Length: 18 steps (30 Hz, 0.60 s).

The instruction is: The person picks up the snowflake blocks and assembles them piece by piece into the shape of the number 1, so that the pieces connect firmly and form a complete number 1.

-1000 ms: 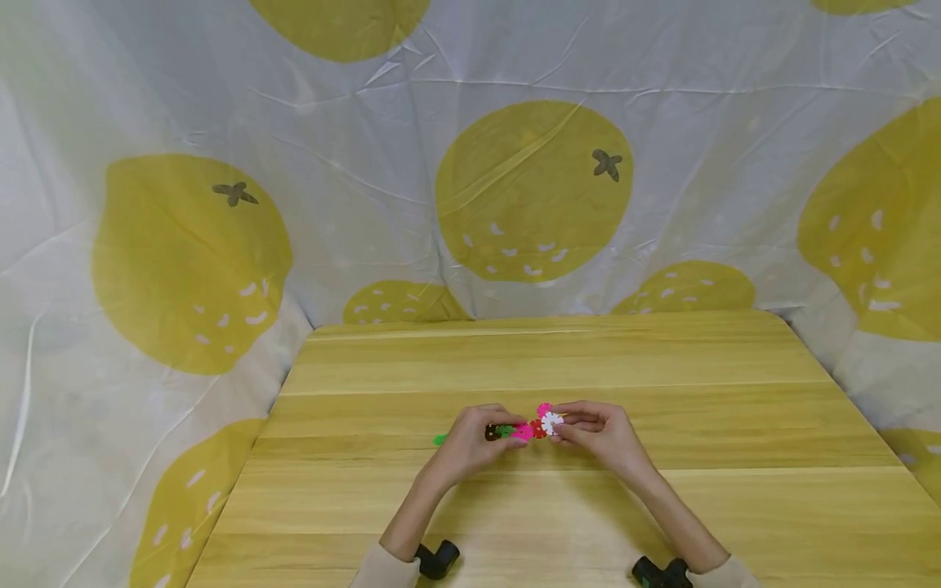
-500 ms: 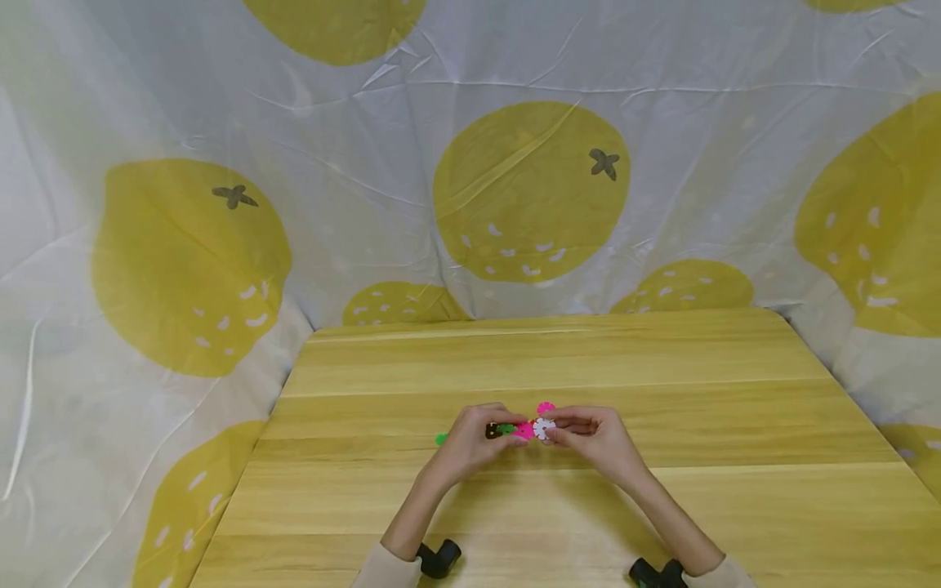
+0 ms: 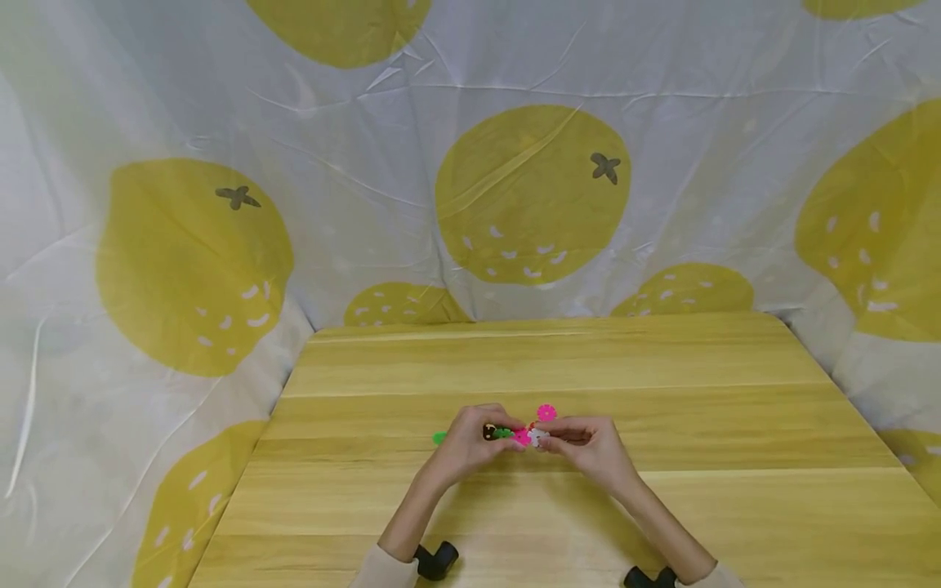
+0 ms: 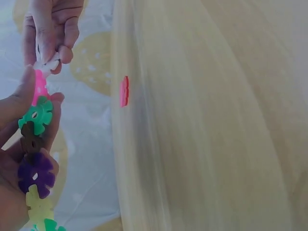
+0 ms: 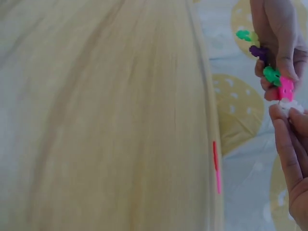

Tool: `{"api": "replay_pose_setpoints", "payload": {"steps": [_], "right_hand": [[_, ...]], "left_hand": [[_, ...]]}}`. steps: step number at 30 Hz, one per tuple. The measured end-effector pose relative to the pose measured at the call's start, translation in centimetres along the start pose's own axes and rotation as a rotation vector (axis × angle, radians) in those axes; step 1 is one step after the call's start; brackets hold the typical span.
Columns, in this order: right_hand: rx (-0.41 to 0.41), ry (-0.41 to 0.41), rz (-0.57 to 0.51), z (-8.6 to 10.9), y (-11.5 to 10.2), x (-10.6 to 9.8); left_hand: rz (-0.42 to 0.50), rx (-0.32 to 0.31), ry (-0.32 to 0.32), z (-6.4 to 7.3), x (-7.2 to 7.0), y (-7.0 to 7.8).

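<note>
My left hand (image 3: pixel 466 445) grips a chain of flower-shaped plastic snowflake discs, its thumb and fingers pinching near the pink disc (image 4: pixel 40 87) at the end. Behind that, in the left wrist view, follow a green disc (image 4: pixel 36 115), a dark brown one (image 4: pixel 31 139), a purple one (image 4: pixel 36 175), a pale yellow one (image 4: pixel 39 207) and another green one. My right hand (image 3: pixel 597 451) pinches a white snowflake disc (image 5: pixel 285 105) between thumb and fingers, right at the pink disc's edge. Fingertips cover part of the white disc.
On the wooden table (image 3: pixel 735 408), beyond the hands, lies a loose pink disc (image 3: pixel 546 413), with a red disc (image 3: pixel 532 426) beside it, partly hidden by the right hand. A lemon-print cloth (image 3: pixel 529 196) hangs behind the table.
My right hand has moved left and slightly nearer, bringing the white disc from over the red disc to the pink end of the chain. The left hand stays nearly still.
</note>
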State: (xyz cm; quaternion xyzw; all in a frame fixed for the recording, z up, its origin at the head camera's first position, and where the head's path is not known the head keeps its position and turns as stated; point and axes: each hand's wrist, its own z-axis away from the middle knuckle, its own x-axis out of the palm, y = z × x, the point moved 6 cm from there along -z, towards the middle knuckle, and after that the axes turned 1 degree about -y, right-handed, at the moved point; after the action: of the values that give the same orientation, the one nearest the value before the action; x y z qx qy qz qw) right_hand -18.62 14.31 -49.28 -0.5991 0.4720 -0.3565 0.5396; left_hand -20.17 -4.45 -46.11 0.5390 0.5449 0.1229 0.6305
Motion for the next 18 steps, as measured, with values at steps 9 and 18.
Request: {"api": "replay_pose_setpoints", "payload": {"steps": [9,18], "right_hand": [[-0.001,0.033,0.108,0.19,-0.41,0.40],[-0.024,-0.010,0.161,0.53,-0.70,0.06]], "left_hand": [[0.009,0.014,-0.013,0.09,0.15,-0.07],[0.043,-0.034,-0.051,0.05,-0.13,-0.19]]}}
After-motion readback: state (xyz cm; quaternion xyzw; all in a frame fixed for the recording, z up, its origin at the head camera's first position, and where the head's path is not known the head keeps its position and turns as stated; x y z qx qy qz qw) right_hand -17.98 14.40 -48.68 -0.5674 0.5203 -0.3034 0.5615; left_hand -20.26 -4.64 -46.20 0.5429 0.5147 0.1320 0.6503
